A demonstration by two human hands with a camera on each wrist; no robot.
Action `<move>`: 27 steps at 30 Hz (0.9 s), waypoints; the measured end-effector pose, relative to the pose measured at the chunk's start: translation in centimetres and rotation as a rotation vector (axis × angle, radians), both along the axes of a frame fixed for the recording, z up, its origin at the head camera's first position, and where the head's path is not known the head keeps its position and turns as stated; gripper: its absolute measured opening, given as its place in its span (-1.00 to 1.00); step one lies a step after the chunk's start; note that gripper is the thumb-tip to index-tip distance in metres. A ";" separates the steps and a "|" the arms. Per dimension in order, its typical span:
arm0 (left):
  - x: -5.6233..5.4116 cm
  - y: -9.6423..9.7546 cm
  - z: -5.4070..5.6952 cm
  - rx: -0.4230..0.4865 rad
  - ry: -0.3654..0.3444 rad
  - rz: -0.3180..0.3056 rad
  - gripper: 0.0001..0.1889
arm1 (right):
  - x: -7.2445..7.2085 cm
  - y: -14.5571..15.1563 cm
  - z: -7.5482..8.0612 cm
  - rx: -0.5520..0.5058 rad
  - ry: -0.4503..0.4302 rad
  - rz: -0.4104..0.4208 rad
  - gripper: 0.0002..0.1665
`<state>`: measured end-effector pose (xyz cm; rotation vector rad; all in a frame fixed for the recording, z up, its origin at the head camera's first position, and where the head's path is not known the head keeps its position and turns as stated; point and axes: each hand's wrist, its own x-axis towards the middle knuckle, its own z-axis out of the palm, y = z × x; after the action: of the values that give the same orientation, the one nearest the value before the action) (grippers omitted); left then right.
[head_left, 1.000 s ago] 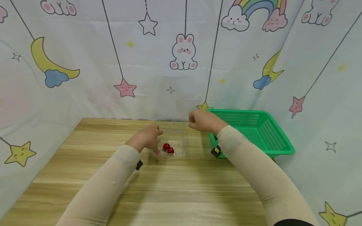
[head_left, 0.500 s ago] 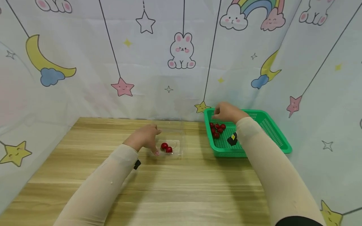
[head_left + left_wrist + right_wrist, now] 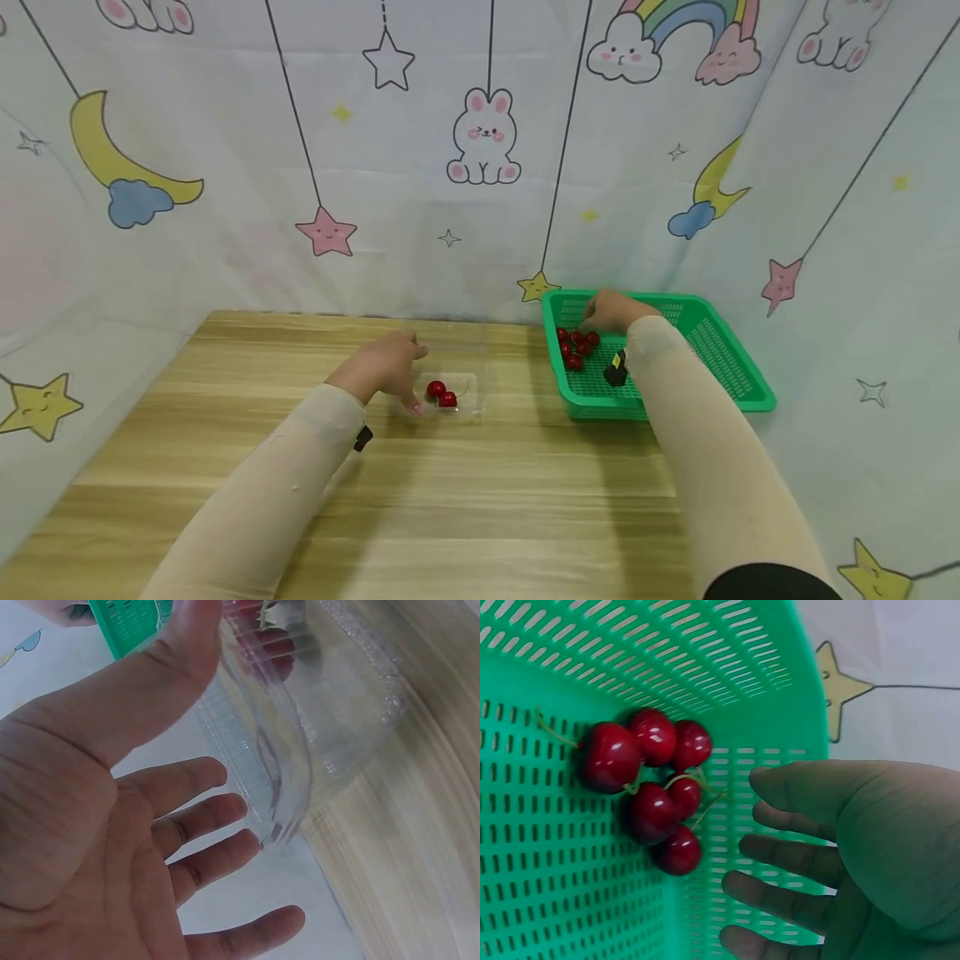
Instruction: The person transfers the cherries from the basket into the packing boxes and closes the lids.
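Observation:
Two red cherries (image 3: 436, 389) lie in a clear plastic box (image 3: 471, 406) at the table's back middle. At the box's left side is my left hand (image 3: 381, 367); in the left wrist view its thumb (image 3: 150, 697) lies at the clear wall and the other fingers extend loosely beside the box. Inside the green basket (image 3: 757, 392) my right hand (image 3: 617, 312) reaches down near the cherries. The right wrist view shows its fingers (image 3: 787, 855) spread, with nothing between them. Several stemmed cherries (image 3: 609, 757) sit clustered in the basket just beyond the fingertips.
The wooden table (image 3: 480, 508) runs up to a white patterned cloth (image 3: 405, 192) hanging behind it. The basket stands at the right back, near the cloth. The box's clear lid (image 3: 447, 335) stands raised at the back.
My right hand has moved right from beside the box to the basket, then lowered into it. The cherries in the basket have come into view. My left hand stays at the box.

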<state>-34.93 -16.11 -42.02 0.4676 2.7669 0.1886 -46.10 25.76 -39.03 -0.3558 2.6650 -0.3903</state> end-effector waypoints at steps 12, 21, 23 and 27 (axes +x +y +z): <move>0.3 -0.1 0.2 -0.001 -0.006 0.005 0.22 | -0.5 0.7 -2.4 0.037 -0.129 -0.048 -0.31; 0.4 0.2 0.3 -0.019 -0.002 0.009 0.22 | -0.3 1.0 -3.5 -0.016 -0.142 -0.080 -0.51; 0.4 0.2 0.4 -0.018 -0.004 0.010 0.23 | -0.3 1.1 -3.6 -0.027 -0.138 -0.088 -0.51; 0.5 0.2 0.5 -0.019 -0.006 0.011 0.23 | -0.4 1.1 -3.7 -0.020 -0.125 -0.086 -0.50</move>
<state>-34.47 -15.93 -41.56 0.4462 2.7638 0.1661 -46.49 26.89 -42.72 -0.2166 2.5617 -0.4507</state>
